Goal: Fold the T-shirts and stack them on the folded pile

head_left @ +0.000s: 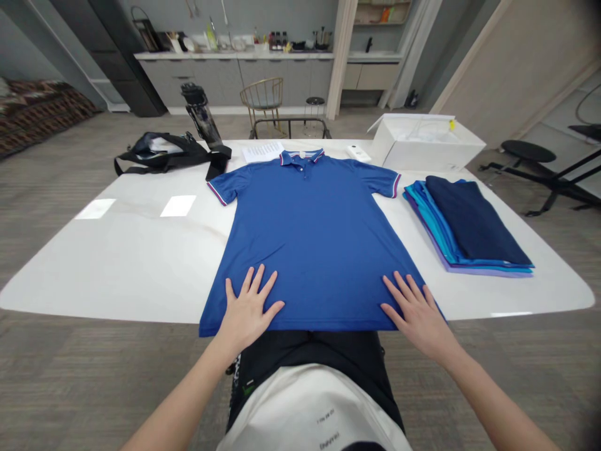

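A blue polo shirt lies spread out, front up, on the white table. Its collar points to the far side and both short sleeves, edged in red and white, reach outward. The hem runs along the near table edge. My left hand rests flat with spread fingers on the lower left of the shirt. On the lower right, my right hand also lies flat, fingers apart. Neither hand grips the cloth. Right of the shirt is a stack of folded clothes, dark navy on top, with blue, teal and purple below.
An open white box stands at the back right, near a small white device. Behind the collar lies a printed sheet. A black bag and a dark bottle occupy the back left. A chair stands beyond the table.
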Demonstrator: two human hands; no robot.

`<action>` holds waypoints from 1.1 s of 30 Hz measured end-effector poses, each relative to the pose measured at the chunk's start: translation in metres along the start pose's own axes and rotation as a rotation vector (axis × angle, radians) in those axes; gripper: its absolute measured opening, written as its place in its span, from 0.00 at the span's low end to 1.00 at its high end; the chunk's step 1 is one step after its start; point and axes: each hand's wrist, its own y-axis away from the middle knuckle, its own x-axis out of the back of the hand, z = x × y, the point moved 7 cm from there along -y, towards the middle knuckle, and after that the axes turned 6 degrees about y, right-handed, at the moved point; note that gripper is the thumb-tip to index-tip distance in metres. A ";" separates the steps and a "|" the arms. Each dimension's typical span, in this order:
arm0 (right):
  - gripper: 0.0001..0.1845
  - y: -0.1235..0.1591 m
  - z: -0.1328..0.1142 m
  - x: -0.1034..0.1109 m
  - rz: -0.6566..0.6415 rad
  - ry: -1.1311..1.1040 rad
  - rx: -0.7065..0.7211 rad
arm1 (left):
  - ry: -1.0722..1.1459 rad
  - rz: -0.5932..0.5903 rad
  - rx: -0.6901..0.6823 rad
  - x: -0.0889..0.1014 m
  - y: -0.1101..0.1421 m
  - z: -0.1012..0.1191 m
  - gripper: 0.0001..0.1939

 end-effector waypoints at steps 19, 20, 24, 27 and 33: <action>0.35 -0.066 -0.079 0.015 -0.047 -0.107 0.210 | 0.036 -0.006 -0.199 0.000 -0.033 0.010 0.33; 0.36 -0.059 -0.078 0.015 -0.051 -0.107 0.212 | 0.043 -0.009 -0.210 0.001 -0.027 0.012 0.33; 0.35 -0.034 -0.079 0.018 -0.111 -0.131 0.241 | 0.085 -0.061 -0.335 0.007 -0.005 0.028 0.33; 0.30 -0.044 -0.078 0.025 -0.133 -0.171 0.228 | 0.125 -0.068 -0.398 0.015 -0.015 0.036 0.31; 0.34 -0.160 -0.044 0.027 0.030 -0.208 0.041 | 0.092 0.127 -0.100 0.026 -0.141 -0.010 0.31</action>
